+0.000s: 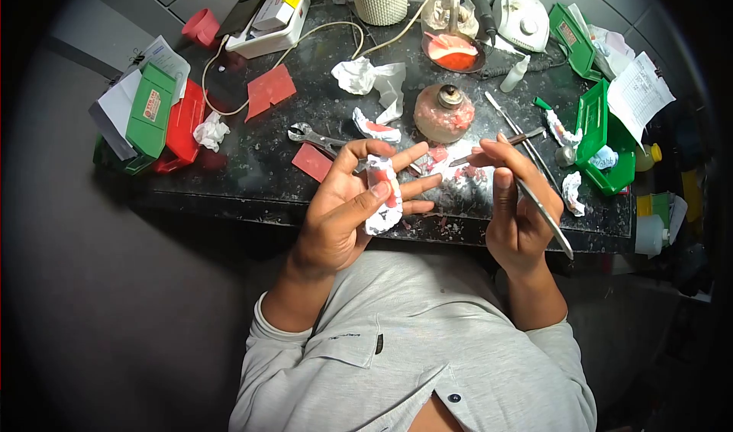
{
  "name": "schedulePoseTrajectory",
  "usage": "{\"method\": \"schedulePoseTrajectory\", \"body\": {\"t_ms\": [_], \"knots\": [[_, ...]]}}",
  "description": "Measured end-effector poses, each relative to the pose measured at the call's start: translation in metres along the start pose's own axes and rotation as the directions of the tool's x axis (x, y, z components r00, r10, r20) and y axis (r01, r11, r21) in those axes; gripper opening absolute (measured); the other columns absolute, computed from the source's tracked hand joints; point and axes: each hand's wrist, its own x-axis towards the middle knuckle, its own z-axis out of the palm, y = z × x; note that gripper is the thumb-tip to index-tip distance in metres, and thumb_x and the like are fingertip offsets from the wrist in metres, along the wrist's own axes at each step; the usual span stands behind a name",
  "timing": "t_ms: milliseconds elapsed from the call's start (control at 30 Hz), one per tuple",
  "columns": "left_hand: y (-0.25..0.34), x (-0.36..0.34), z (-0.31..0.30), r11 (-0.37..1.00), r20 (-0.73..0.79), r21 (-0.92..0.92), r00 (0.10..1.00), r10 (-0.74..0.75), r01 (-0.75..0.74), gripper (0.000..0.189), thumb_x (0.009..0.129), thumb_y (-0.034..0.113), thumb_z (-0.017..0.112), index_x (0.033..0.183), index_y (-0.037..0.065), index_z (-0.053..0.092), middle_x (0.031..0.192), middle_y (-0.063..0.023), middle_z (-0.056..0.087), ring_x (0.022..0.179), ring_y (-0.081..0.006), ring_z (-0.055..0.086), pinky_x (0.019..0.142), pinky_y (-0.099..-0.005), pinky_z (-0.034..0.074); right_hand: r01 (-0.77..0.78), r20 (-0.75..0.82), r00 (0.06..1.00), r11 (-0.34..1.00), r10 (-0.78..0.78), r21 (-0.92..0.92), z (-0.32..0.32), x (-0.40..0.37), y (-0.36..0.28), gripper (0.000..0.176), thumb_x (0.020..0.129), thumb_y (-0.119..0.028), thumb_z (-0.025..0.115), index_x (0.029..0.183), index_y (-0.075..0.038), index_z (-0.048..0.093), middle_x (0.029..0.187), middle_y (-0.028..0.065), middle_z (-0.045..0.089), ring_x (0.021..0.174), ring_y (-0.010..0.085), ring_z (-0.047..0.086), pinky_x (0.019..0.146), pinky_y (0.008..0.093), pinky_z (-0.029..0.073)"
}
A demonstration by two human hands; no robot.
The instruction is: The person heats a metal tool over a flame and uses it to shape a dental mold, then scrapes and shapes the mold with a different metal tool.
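Holding cast [385, 214] in half-open left hand [332, 214], mid-frame, with thumb [357, 208] pressed across its pink layer [383, 176]. Gripping tool [553, 224] pen-style in loosely curled right hand [521, 214], right of center, with tip clear of cast. For control, probably best to brace right hand against left, keep thumb out of tip's path, use short, light strokes. Beyond: scraps [475, 178] between hands, burner [443, 127] upper center, pink sheet [311, 161] left of cast, pan [456, 60] near top edge.

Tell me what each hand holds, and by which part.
Left hand: the pink-and-white dental model, by its middle. Right hand: the slim metal tool, by its shaft, rear end jutting free.
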Motion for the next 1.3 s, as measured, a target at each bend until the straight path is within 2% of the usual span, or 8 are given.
{"method": "schedulePoseTrajectory", "body": {"t_ms": [200, 267, 400, 600, 700, 833, 967, 1300], "knots": [[-0.003, 0.001, 0.002, 0.996, -0.042, 0.003, 0.995, 0.088, -0.088, 0.037, 0.103, 0.007, 0.049, 0.138, 0.005, 0.035, 0.155, -0.0423, 0.027, 0.136, -0.0567, 0.044, 0.106, -0.0594, 0.049, -0.034, 0.030, 0.999, 0.994, 0.031, 0.107, 0.003, -0.006, -0.012, 0.021, 0.099, 0.000, 0.059, 0.117, 0.004, 0.069, 0.090, 0.0156, 0.075, 0.084, 0.0288, 0.076, 0.100, 0.0479, 0.054], [-0.005, 0.003, 0.004, 0.993, -0.040, 0.005, 0.993, 0.114, -0.114, 0.037, 0.103, 0.006, 0.049, 0.138, 0.005, 0.035, 0.154, -0.0423, 0.027, 0.137, -0.0565, 0.043, 0.108, -0.0595, 0.048, 0.078, 0.131, 0.987, 0.987, -0.097, 0.141, 0.008, -0.011, -0.014, 0.020, 0.094, 0.001, 0.065, 0.113, 0.003, 0.070, 0.093, 0.0159, 0.075, 0.090, 0.0301, 0.076, 0.100, 0.0503, 0.054], [-0.013, 0.003, 0.010, 0.983, -0.075, 0.031, 0.981, 0.181, -0.179, 0.037, 0.103, 0.005, 0.048, 0.138, 0.006, 0.034, 0.154, -0.0427, 0.026, 0.140, -0.0556, 0.040, 0.111, -0.0594, 0.043, 0.271, 0.164, 0.947, 0.960, -0.278, 0.064, 0.030, -0.025, -0.028, 0.041, 0.080, -0.026, 0.085, 0.106, 0.003, 0.072, 0.099, 0.0180, 0.072, 0.101, 0.0344, 0.073, 0.099, 0.0528, 0.055], [-0.023, -0.001, 0.012, 0.969, -0.102, 0.126, 0.969, 0.226, -0.212, 0.037, 0.106, 0.005, 0.045, 0.139, 0.007, 0.029, 0.150, -0.0440, 0.033, 0.138, -0.0537, 0.044, 0.113, -0.0572, 0.042, 0.304, 0.087, 0.948, 0.952, -0.305, 0.028, 0.030, -0.027, -0.018, 0.033, 0.079, -0.011, 0.084, 0.105, 0.005, 0.071, 0.098, 0.0185, 0.072, 0.097, 0.0358, 0.073, 0.094, 0.0495, 0.058], [-0.020, -0.003, 0.010, 0.902, -0.061, 0.331, 0.947, 0.315, -0.279, 0.028, 0.106, 0.000, 0.046, 0.127, 0.005, 0.028, 0.141, -0.0398, 0.049, 0.129, -0.0394, 0.058, 0.108, -0.0443, 0.048, 0.243, 0.037, 0.969, 0.968, -0.246, 0.059, 0.023, -0.021, -0.019, 0.033, 0.075, 0.012, 0.077, 0.107, 0.006, 0.071, 0.099, 0.0200, 0.073, 0.093, 0.0365, 0.074, 0.084, 0.0421, 0.061], [-0.022, -0.006, 0.010, 0.797, -0.034, 0.492, 0.907, 0.420, -0.351, 0.029, 0.102, -0.004, 0.053, 0.114, 0.007, 0.029, 0.134, -0.0396, 0.055, 0.123, -0.0258, 0.061, 0.103, -0.0331, 0.048, 0.218, 0.065, 0.973, 0.975, -0.220, 0.036, 0.014, -0.010, -0.014, 0.042, 0.076, 0.013, 0.076, 0.117, 0.009, 0.067, 0.106, 0.0217, 0.074, 0.098, 0.0350, 0.074, 0.087, 0.0418, 0.060], [-0.026, -0.007, 0.008, 0.700, 0.040, 0.586, 0.878, 0.478, -0.408, 0.031, 0.102, -0.004, 0.054, 0.113, 0.006, 0.028, 0.134, -0.0409, 0.055, 0.124, -0.0272, 0.061, 0.103, -0.0333, 0.048, 0.172, 0.101, 0.979, 0.983, -0.178, 0.065, 0.008, -0.009, -0.017, 0.043, 0.078, 0.010, 0.076, 0.120, 0.007, 0.068, 0.111, 0.0224, 0.072, 0.103, 0.0363, 0.073, 0.091, 0.0427, 0.059], [-0.028, -0.009, 0.012, 0.613, 0.131, 0.635, 0.848, 0.513, -0.469, 0.034, 0.100, -0.008, 0.053, 0.111, 0.005, 0.024, 0.130, -0.0423, 0.055, 0.121, -0.0322, 0.063, 0.100, -0.0368, 0.054, 0.390, 0.172, 0.900, 0.916, -0.401, 0.091, 0.011, -0.012, -0.008, 0.034, 0.081, -0.007, 0.076, 0.114, 0.003, 0.073, 0.114, 0.0192, 0.072, 0.114, 0.0369, 0.069, 0.105, 0.0553, 0.050]]}}
